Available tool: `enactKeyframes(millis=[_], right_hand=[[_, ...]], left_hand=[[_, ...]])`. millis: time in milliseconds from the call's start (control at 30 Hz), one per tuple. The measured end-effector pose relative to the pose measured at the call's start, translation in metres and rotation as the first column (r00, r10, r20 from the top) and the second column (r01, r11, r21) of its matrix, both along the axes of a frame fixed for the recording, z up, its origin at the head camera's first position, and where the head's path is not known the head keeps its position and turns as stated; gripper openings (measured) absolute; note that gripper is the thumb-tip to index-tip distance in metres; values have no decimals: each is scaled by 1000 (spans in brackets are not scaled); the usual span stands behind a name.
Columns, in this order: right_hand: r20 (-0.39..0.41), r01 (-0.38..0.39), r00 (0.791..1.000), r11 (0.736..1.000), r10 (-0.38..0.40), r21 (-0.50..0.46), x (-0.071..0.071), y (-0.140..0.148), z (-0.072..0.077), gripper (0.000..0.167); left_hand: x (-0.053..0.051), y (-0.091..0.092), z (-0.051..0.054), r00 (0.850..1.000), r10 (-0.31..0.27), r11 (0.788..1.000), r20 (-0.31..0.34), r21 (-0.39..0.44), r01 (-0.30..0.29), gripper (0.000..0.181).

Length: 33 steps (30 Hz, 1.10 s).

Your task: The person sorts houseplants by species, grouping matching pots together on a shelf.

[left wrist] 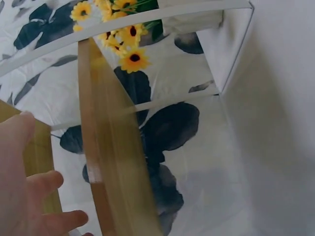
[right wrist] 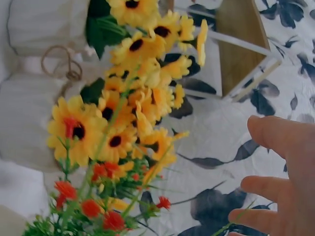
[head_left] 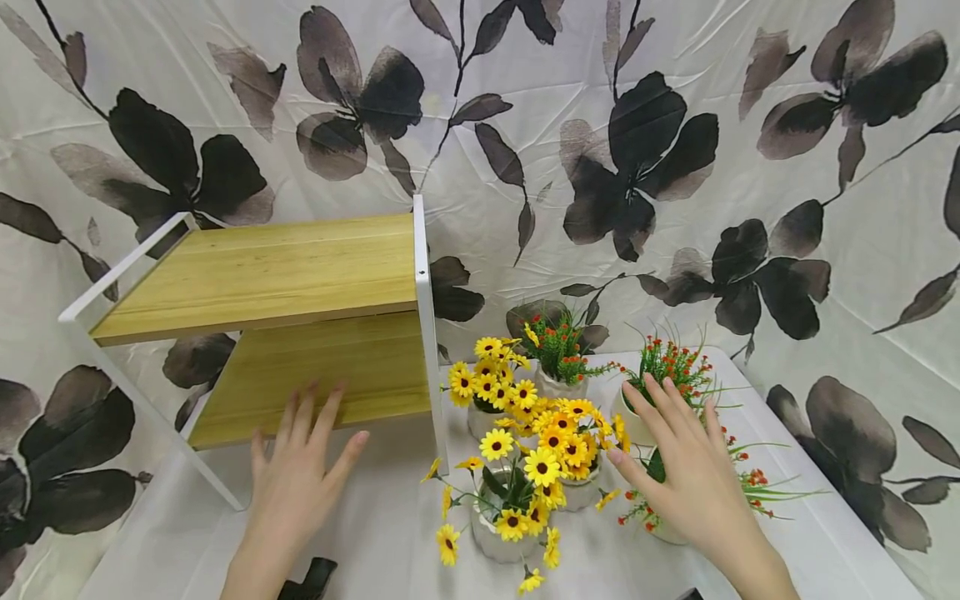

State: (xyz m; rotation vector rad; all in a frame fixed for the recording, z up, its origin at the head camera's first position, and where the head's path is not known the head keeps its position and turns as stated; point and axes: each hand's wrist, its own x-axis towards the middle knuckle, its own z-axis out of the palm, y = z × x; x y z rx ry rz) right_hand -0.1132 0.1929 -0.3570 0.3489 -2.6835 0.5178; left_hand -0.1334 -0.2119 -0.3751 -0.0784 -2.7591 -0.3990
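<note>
A two-tier shelf with wooden boards [head_left: 262, 267] and a white frame [head_left: 424, 292] stands at the left. My left hand [head_left: 300, 475], fingers spread and holding nothing, is in front of its lower board [head_left: 322, 367]; the left wrist view shows the fingers beside the boards [left wrist: 115, 147]. My right hand [head_left: 690, 467] is spread over the potted red-flowered plants [head_left: 675, 367] at the right, with nothing gripped; whether it touches leaves I cannot tell. Several pots of yellow flowers [head_left: 543, 467] stand between the hands. In the right wrist view the right hand [right wrist: 285, 182] is beside the yellow flowers [right wrist: 142, 98].
Everything stands on a white table [head_left: 397, 533]. Behind it hangs a white cloth [head_left: 525, 292] with dark printed flowers. A black object [head_left: 309, 579] lies at the front edge by the left forearm, and another dark piece [head_left: 690, 594] shows at the bottom right.
</note>
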Motion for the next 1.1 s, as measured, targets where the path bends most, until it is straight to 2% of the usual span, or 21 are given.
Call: enactKeyframes(millis=[233,367,500,567,667,800,1000,1067,1100], right_hand=[[-101,-18,995,997,10,-81,11,-11,-11,73],[-210,-64,977,992,40,-111,17,-18,-20,73],[-275,-127,958,983,87,-130,21,-22,-30,62],[-314,-162,943,975,108,-151,22,-25,-36,53],[-402,-222,905,959,137,-174,23,-28,-45,48],[-537,-320,824,930,179,-182,24,-32,-57,44],[-670,-449,695,885,261,-121,27,-36,-69,34],[-677,-471,682,874,277,-117,29,-37,-74,33],[-670,-474,688,872,279,-124,29,-37,-77,34]], left_hand=[[3,-3,-4,995,36,996,-96,79,-28,66],[6,-6,-6,987,68,989,-144,137,-48,65],[7,-11,-10,972,103,976,-210,210,-58,64],[7,-14,-13,956,120,969,-268,241,-54,63],[6,-18,-18,920,142,961,-366,274,-39,61],[3,-24,-24,851,179,952,-493,304,-24,59],[-4,-35,-31,720,252,933,-647,360,-2,57],[-6,-37,-32,683,283,923,-673,384,-4,56],[-6,-38,-32,664,304,916,-683,400,-7,55]])
